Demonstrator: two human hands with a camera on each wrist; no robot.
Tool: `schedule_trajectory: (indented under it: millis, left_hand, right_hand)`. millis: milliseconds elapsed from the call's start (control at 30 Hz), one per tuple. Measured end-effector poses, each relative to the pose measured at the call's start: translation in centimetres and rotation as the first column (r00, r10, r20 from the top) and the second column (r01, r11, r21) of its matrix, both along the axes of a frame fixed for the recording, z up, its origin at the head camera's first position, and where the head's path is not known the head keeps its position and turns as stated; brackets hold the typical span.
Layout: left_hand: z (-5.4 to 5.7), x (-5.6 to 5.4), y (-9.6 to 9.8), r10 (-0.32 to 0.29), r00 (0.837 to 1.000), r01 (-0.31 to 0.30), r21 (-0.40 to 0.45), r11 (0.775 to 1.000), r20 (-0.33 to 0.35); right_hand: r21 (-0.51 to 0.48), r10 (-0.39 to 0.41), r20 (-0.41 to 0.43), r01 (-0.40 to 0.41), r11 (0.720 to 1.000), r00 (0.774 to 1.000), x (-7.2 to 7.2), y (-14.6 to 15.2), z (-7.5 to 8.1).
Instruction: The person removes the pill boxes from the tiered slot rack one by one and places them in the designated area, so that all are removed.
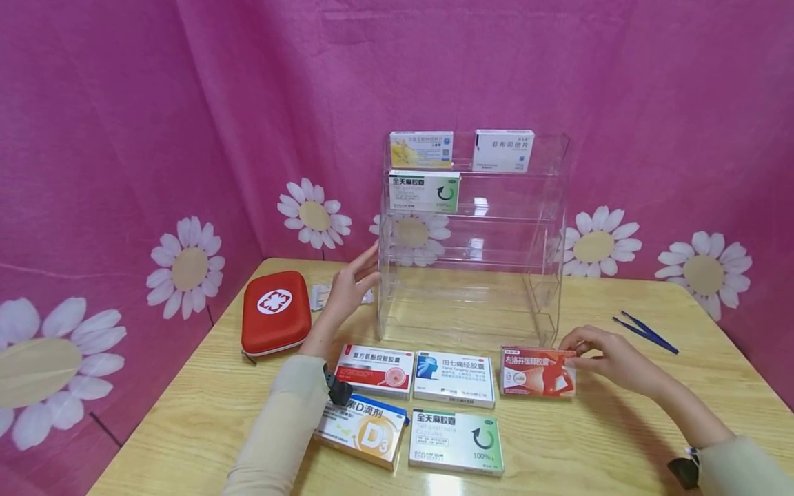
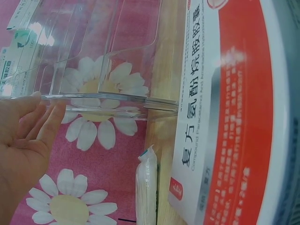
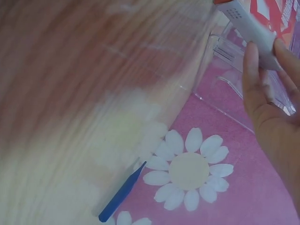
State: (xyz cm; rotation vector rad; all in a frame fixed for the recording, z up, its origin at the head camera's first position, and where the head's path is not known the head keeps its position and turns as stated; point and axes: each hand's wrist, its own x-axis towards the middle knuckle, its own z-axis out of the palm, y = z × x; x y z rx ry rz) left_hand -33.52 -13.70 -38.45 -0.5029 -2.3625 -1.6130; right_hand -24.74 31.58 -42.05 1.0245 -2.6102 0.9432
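My right hand pinches the right end of a red ibuprofen box, in front of the rack's right corner. The right wrist view shows thumb and fingers on either side of the box's white end. A clear tiered acrylic rack stands at the middle of the table. At its left wall is my left hand, fingers extended, fingertips right at the panel. Upper tiers hold a yellow-and-white box, a white box and a green-and-white capsule box.
Before the rack lie a red-and-white capsule box, a blue-and-white box, an orange D3 box and another green-and-white box. A red zip case and small packets sit left; blue tweezers lie right.
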Motion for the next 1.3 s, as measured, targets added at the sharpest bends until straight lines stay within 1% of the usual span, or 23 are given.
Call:
schedule_trajectory:
  millis: [133, 267, 333, 433, 633, 700, 767, 833, 933, 1067, 1167, 1300]
  left_hand:
    - [0.0, 0.0, 0.0, 0.003, 1.0, -0.003, 0.006, 1.0, -0.003]
    - [0.1, -0.1, 0.0, 0.007, 1.0, -0.007, 0.006, 1.0, -0.001]
    - [0.1, -0.1, 0.0, 0.008, 1.0, -0.008, 0.001, 1.0, -0.003]
    - [0.1, -0.1, 0.0, 0.008, 1.0, -0.008, 0.0, 1.0, -0.002]
    - [0.0, -0.3, 0.0, 0.0, 1.0, 0.0, 0.003, 1.0, -0.007]
    - [-0.1, -0.3, 0.0, -0.003, 1.0, 0.003, 0.006, 1.0, -0.01]
    - [-0.1, -0.3, 0.0, -0.005, 1.0, 0.005, 0.008, 1.0, -0.011]
    - [-0.2, -0.3, 0.0, -0.006, 1.0, 0.006, 0.005, 1.0, -0.015]
    - [-0.2, -0.2, -0.1, -0.008, 1.0, 0.008, 0.002, 1.0, -0.021]
    - [-0.3, -0.2, -0.1, -0.007, 1.0, 0.008, 0.006, 1.0, -0.023]
    - [-0.3, -0.1, -0.1, -0.005, 1.0, 0.005, 0.008, 1.0, -0.021]
    - [-0.3, -0.1, -0.1, -0.005, 1.0, 0.005, 0.008, 1.0, -0.024]
  right_hand:
    - [0.031, -0.011, 0.093, 0.008, 0.999, 0.996, -0.5, 0.1, 0.2]
    - [0.062, -0.012, 0.199, -0.001, 0.998, 0.98, -0.8, 0.1, 0.3]
    - [0.07, -0.005, 0.273, -0.015, 0.997, 0.962, -0.9, 0.1, 0.3]
    - [0.072, 0.015, 0.357, -0.043, 0.997, 0.934, -0.9, 0.2, 0.0]
    - [0.054, 0.063, 0.431, -0.096, 0.994, 0.9, -1.1, 0.5, -0.6]
    - [0.042, 0.068, 0.474, -0.099, 0.994, 0.878, -1.1, 0.6, -0.8]
    - [0.037, 0.066, 0.505, -0.097, 0.995, 0.861, -1.1, 0.6, -0.9]
    - [0.04, 0.063, 0.525, -0.099, 0.994, 0.849, -1.1, 0.7, -0.9]
    - [0.039, 0.068, 0.53, -0.104, 0.994, 0.845, -1.1, 0.7, -1.0]
    - [0.041, 0.073, 0.51, -0.109, 0.993, 0.857, -1.0, 0.6, -1.1]
    - [0.054, 0.06, 0.493, -0.099, 0.994, 0.868, -0.9, 0.5, -1.2]
    - [0.073, 0.024, 0.492, -0.069, 0.995, 0.87, -0.7, 0.5, -1.2]
